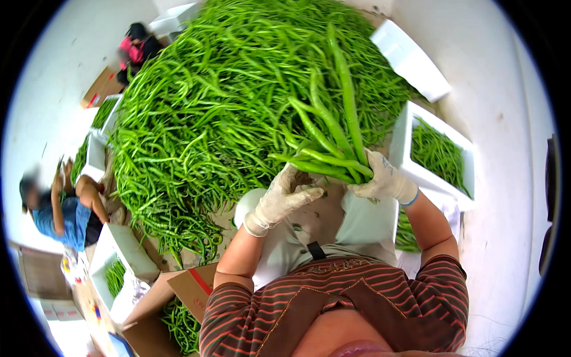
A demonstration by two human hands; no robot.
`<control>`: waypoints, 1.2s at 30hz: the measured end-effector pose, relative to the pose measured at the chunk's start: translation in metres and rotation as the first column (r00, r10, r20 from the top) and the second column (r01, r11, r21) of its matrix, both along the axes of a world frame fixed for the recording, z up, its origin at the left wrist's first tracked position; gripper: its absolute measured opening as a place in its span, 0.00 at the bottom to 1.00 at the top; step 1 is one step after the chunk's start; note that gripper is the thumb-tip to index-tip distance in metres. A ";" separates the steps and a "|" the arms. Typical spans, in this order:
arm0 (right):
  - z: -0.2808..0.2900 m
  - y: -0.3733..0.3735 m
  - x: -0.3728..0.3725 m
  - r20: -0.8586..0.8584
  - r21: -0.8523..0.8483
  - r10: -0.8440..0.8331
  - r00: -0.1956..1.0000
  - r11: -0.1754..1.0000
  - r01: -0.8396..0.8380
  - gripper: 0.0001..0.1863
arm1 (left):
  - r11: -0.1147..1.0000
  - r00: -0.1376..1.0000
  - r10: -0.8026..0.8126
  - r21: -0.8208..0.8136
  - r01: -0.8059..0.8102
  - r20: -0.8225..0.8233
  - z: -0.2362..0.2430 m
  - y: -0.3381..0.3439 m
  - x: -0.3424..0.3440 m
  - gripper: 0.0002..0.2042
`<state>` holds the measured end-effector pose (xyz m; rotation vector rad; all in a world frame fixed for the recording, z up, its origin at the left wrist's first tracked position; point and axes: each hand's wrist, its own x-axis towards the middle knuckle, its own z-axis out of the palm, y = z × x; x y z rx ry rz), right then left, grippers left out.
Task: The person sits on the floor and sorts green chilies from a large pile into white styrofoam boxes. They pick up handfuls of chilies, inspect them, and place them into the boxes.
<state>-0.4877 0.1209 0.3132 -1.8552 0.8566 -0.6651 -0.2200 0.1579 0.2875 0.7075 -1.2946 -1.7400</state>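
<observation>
Both my hands wear white gloves. My right hand is closed around the lower ends of a bunch of long green chili peppers, which fan out up and to the left. My left hand is beside the bunch, thumb and fingers spread apart. Its fingertips are partly hidden behind the lowest peppers, so I cannot tell whether they touch. Beyond my hands spreads a large heap of green chili peppers on the floor.
At the right stands a white foam box of peppers, with a white foam piece beyond it. Near left are another foam box and a cardboard box, both holding peppers. A person in blue sits left; another person is farther back.
</observation>
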 end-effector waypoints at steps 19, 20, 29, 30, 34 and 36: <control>-0.219 0.376 -0.367 -0.891 0.156 -0.169 0.421 0.757 0.635 0.33 | 0.996 0.888 0.062 0.030 -0.086 0.456 -0.055 0.060 -0.085 0.22; -0.233 0.391 -0.368 -0.894 0.208 -0.085 0.439 0.791 0.576 0.30 | 0.995 0.879 0.071 0.025 -0.093 0.471 -0.057 0.063 -0.086 0.22; -0.334 0.405 -0.360 -0.922 0.129 0.087 0.377 0.988 0.090 0.27 | 0.992 0.847 0.080 0.039 -0.117 0.526 -0.054 0.075 -0.110 0.23; -0.346 0.409 -0.360 -0.931 0.087 0.072 0.357 0.996 0.026 0.27 | 0.993 0.847 0.082 0.034 -0.117 0.525 -0.051 0.076 -0.110 0.23; -0.410 0.443 -0.347 -0.941 0.256 0.259 0.219 0.966 -0.042 0.38 | 0.990 0.839 0.098 0.030 -0.135 0.536 -0.061 0.069 -0.102 0.22; -0.402 0.430 -0.322 -0.906 0.378 0.360 0.223 0.925 0.042 0.43 | 0.987 0.832 0.117 0.026 -0.156 0.543 -0.057 0.071 -0.103 0.22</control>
